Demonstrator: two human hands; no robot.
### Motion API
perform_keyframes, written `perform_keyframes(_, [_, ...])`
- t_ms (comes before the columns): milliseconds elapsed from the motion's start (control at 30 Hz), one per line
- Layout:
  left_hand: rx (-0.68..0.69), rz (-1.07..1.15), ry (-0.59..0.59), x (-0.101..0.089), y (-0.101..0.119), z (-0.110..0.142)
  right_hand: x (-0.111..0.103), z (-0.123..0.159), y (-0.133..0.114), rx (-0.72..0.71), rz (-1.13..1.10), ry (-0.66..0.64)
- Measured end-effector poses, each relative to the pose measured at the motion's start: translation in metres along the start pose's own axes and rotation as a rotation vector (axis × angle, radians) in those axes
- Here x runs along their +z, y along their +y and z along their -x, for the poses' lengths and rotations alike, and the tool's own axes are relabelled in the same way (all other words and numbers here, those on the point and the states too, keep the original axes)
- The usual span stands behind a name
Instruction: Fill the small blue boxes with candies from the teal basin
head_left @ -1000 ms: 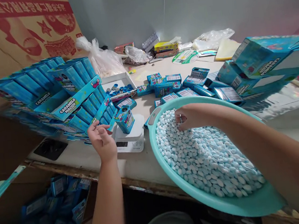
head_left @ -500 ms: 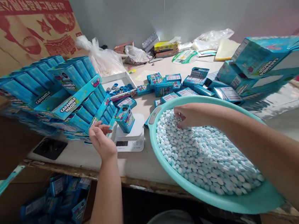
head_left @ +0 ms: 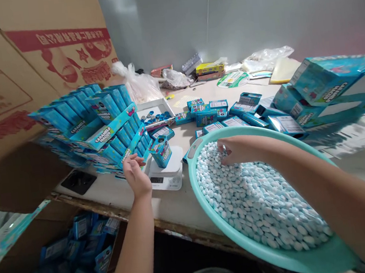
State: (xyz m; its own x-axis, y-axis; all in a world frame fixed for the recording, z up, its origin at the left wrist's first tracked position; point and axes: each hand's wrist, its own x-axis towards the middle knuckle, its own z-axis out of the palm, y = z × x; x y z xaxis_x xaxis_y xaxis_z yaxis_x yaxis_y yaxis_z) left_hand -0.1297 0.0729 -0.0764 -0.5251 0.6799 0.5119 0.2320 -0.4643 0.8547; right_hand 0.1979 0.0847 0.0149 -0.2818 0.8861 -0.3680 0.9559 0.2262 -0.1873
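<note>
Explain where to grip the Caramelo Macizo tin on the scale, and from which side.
Grip the Caramelo Macizo tin by its flat side walls from above with the left hand, the nearer one: it stands on the scale, top free.

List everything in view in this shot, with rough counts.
basin: one, teal, on the table
candies: hundreds, pale blue, in the basin
scale: one, white, left of the basin
tin: one, blue, on the scale
loose tins: many, blue, behind the basin
display trays: several, blue, left of the scale
caps: many, blue and silver, in a white box
carton: one, brown and red, far left
plastic bags: several, clear, at the back
left hand: one, beside the display trays
right hand: one, among the candies
</note>
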Motion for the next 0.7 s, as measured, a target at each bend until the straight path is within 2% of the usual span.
perform_keyframes(100, [0.071,-0.142,-0.162,0.006,0.01,0.003,-0.002,0.001,0.001,-0.038,-0.011,0.01])
perform_keyframes(233, [0.152,-0.519,-0.423,0.02,0.028,-0.006,-0.002,0.0,0.006,-0.041,-0.036,0.046])
perform_keyframes(367, [0.13,-0.765,-0.504,0.02,0.048,-0.024,-0.002,0.001,0.005,-0.035,-0.056,0.052])
perform_keyframes(500, [0.19,-0.869,-0.58,0.002,0.076,-0.039,-0.004,0.004,0.002,-0.037,-0.056,0.05])
perform_keyframes(533, [0.21,-0.863,-0.583,-0.004,0.086,-0.043,-0.005,0.005,0.001,-0.039,-0.057,0.048])
perform_keyframes(600, [0.249,-0.799,-0.517,-0.015,0.107,-0.053,-0.007,0.007,0.0,-0.045,-0.064,0.047])
perform_keyframes(700, [0.311,-0.657,-0.275,-0.027,0.142,-0.078,-0.01,0.01,-0.001,-0.054,-0.079,0.045])
